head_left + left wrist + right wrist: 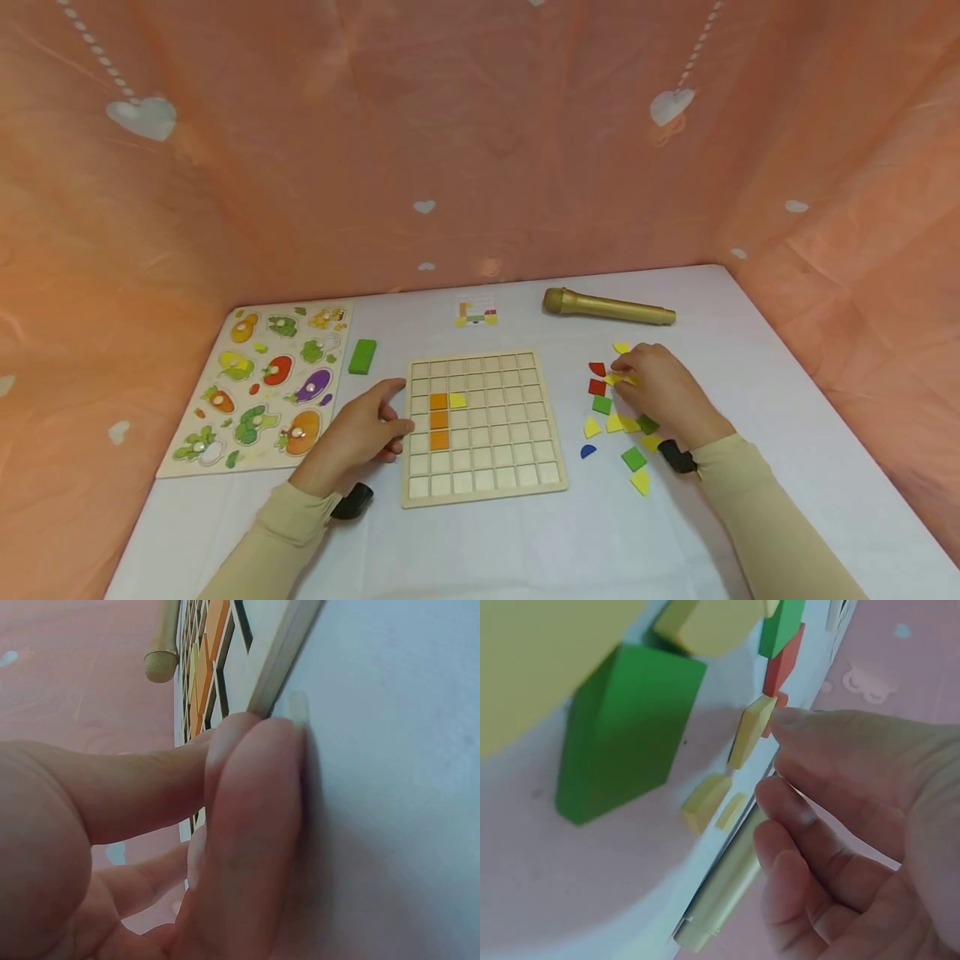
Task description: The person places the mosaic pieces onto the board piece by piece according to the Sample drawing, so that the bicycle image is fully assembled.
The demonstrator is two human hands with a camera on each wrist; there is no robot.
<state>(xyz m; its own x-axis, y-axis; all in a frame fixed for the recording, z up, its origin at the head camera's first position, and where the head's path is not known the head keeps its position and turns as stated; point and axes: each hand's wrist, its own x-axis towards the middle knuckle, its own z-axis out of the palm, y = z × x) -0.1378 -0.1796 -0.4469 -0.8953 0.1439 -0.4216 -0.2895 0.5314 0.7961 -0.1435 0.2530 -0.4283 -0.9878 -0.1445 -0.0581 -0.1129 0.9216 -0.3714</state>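
Observation:
My left hand (pixel 365 429) rests beside a wooden grid board (pixel 495 498), thumb and fingertips at its left edge. Three orange squares (pixel 438 420) in a column and one yellow square (pixel 457 401) lie in the board. To the right, my right hand (pixel 663 392) is bent down over loose pieces. Its fingertips are at a small yellow piece (pixel 751 733); whether they pinch it or only touch it is unclear. Close by lie a red square (pixel 597 387), a red quarter-round piece (pixel 597 368), a green square (pixel 602 404) and a blue half-round piece (pixel 588 451).
A vegetable puzzle board (pixel 255 392) lies at the left, with a green block (pixel 362 357) next to it. Behind the grid board are a small pattern card (pixel 476 312) and a gold toy microphone (pixel 611 307). Another green square (pixel 633 458) lies nearer the front.

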